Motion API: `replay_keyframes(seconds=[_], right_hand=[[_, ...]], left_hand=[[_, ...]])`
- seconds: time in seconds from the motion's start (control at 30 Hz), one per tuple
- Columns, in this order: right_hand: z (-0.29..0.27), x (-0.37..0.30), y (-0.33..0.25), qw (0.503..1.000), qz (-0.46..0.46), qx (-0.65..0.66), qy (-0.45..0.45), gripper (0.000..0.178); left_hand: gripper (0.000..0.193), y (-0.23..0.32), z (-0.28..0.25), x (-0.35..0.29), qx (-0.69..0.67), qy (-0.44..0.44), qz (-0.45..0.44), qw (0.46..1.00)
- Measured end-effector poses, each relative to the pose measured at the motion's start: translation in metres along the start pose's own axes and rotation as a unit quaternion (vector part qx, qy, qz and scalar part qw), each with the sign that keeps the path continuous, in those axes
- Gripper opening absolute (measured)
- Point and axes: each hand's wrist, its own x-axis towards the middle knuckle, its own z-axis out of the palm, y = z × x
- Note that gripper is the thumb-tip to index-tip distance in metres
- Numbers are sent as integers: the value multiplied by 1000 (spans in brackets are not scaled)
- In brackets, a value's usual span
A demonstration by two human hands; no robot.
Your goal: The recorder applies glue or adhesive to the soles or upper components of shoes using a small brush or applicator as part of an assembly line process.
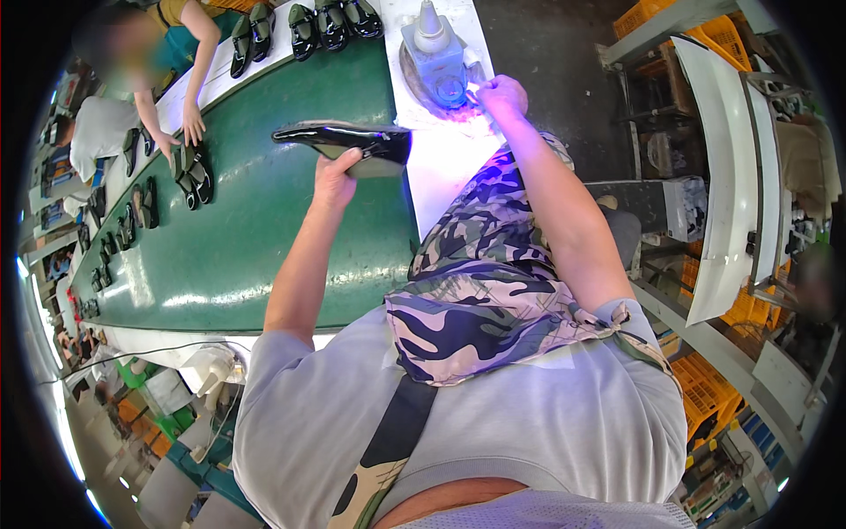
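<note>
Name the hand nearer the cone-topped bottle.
Right. The right hand is just below and right of the bottle; the left hand is farther away, holding a black shoe over the green surface.

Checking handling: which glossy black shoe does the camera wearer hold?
The glossy black shoe in the wearer's left hand; the black shoes on the far white strip stand unheld.

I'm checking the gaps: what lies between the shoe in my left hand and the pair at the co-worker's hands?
In the head view, only bare green work surface shows between your glossy black shoe and that pair of shoes.
</note>
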Motion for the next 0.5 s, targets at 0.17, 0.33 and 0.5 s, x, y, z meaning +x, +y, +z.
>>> replay_keyframes(seconds=[0.17, 0.33, 0.5], right_hand=[[-27, -13, 0, 934, -2, 351, -67, 12], [-58, -52, -34, 853, -84, 493, -147, 13], [-83, -80, -61, 774, -213, 571, -175, 18]], left_hand=[[62, 23, 46, 0, 320, -38, 198, 926], [60, 41, 69, 11, 418, -143, 433, 786], [50, 76, 113, -7, 513, -183, 474, 692]])
